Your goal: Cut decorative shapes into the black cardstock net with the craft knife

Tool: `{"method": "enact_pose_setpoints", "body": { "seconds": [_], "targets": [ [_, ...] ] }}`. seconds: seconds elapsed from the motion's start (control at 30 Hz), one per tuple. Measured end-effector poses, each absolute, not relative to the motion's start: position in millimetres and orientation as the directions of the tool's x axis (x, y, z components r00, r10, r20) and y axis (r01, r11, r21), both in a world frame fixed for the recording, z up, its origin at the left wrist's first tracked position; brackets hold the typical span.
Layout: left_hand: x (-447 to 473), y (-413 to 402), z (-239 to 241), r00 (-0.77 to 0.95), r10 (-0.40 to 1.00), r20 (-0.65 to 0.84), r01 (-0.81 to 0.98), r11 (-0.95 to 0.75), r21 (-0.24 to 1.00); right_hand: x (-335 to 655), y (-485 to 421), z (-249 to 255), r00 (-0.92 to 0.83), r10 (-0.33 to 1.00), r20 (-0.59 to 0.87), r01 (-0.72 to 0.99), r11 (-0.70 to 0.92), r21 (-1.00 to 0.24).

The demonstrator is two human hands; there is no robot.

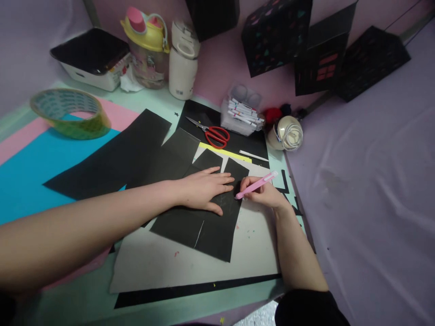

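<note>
1. Nearest: along the near table edge, a narrow black strip [170, 294] is lying just beside a pale board [142, 262]; its right end is being cut from view at the right forearm.
2. The black sheet [217, 240] is being kept on the board, probably so that the table is spared. A thin pale line is showing near its lower edge.
3. By the left hand [207, 188], palm down with fingers spread, the sheet is being pressed flat, presumably against slipping. Nothing is being gripped there.
4. In the right hand [261, 194], a pink pen-shaped tool [256, 184] is being pinched between thumb and fingers, low on its barrel, likely for fine control. Its tip is being held at the sheet's right edge; whether blade or nib cannot be told.
5. Beyond, red-handled scissors [217, 136] and a white pen [253, 155] are being kept on another black sheet, seemingly within reach.
6. Far left, a blue sheet [23, 181] is being partly covered by a tape roll [78, 127], perhaps serving as a weight.
7. Farthest: a patterned black box [275, 36] is being cut off by the top of the view; its support cannot be made out.
</note>
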State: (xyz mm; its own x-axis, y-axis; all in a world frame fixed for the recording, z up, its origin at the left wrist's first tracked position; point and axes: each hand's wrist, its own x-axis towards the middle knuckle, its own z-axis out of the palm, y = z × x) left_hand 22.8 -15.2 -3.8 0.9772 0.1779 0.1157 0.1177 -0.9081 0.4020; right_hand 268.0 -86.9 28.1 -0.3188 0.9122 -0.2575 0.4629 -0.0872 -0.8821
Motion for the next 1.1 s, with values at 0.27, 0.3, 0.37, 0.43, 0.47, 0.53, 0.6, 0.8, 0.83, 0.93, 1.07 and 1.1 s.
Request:
{"method": "enact_pose_setpoints", "body": {
  "seconds": [0.27,0.3,0.37,0.43,0.47,0.53,0.6,0.8,0.83,0.93,1.07,1.1],
  "targets": [
    [22.6,-15.3,-2.2,0.979,0.177,0.100,0.124,-0.909,0.398,265.4,-88.7,28.3,-0.325,0.911,-0.255,0.439,-0.093,-0.894],
    [22.7,-15.3,-2.0,0.979,0.178,0.100,0.125,-0.909,0.397,264.6,-89.2,28.4,-0.316,0.915,-0.251,0.438,-0.093,-0.894],
    [23.0,-15.5,-1.6,0.979,0.178,0.096,0.127,-0.910,0.395,262.9,-89.9,28.9,-0.295,0.923,-0.249,0.445,-0.098,-0.890],
    [23.5,-15.7,-0.9,0.980,0.178,0.087,0.131,-0.912,0.388,261.3,-90.1,29.6,-0.276,0.927,-0.253,0.451,-0.108,-0.886],
    [23.7,-15.7,-0.6,0.981,0.178,0.082,0.133,-0.913,0.386,260.6,-90.1,30.0,-0.270,0.928,-0.256,0.450,-0.114,-0.886],
    [24.0,-15.8,-0.2,0.981,0.178,0.079,0.135,-0.914,0.383,259.8,-89.8,30.4,-0.261,0.929,-0.261,0.445,-0.124,-0.887],
    [24.0,-15.7,-0.3,0.981,0.177,0.084,0.133,-0.914,0.383,259.8,-89.5,29.9,-0.254,0.931,-0.262,0.439,-0.130,-0.889],
    [23.3,-15.4,-1.6,0.980,0.175,0.096,0.125,-0.915,0.382,262.3,-88.4,26.7,-0.265,0.929,-0.258,0.430,-0.125,-0.894],
    [23.2,-15.4,-1.6,0.980,0.175,0.094,0.127,-0.915,0.382,262.4,-88.1,26.5,-0.265,0.929,-0.259,0.428,-0.127,-0.895],
    [22.9,-15.6,-1.2,0.980,0.178,0.086,0.132,-0.914,0.384,262.0,-87.0,26.1,-0.266,0.929,-0.258,0.418,-0.130,-0.899],
    [22.5,-16.0,-0.9,0.979,0.182,0.089,0.135,-0.912,0.386,261.3,-85.8,25.0,-0.264,0.933,-0.244,0.404,-0.123,-0.906],
    [22.5,-16.0,-1.0,0.979,0.182,0.092,0.134,-0.912,0.387,261.2,-85.6,24.7,-0.262,0.934,-0.243,0.403,-0.123,-0.907]
  ]
}}
